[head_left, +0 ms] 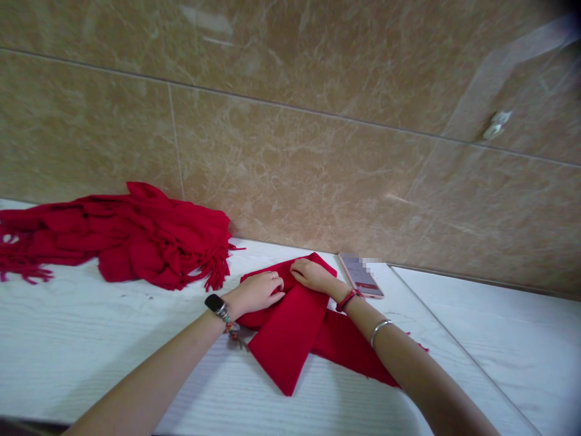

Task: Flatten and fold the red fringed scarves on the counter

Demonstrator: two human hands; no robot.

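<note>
A red scarf (290,339) lies folded across itself on the white table, one flat band slanting toward the front and a fringed tail running right beneath my right forearm. My left hand (256,293), wearing a ring, is on the left part of the fold, its fingers bent and closed on the cloth. Close by, my right hand (313,275) has its curled fingers gripping the scarf near the upper fold. The fingertips of both hands are partly hidden against the fabric.
Crumpled red scarves (158,236) with fringes lie in a heap at the left, against the marbled tile wall (290,157). A phone (362,276) rests by the wall, just right of my right hand. A seam crosses the white table (136,339) at the right.
</note>
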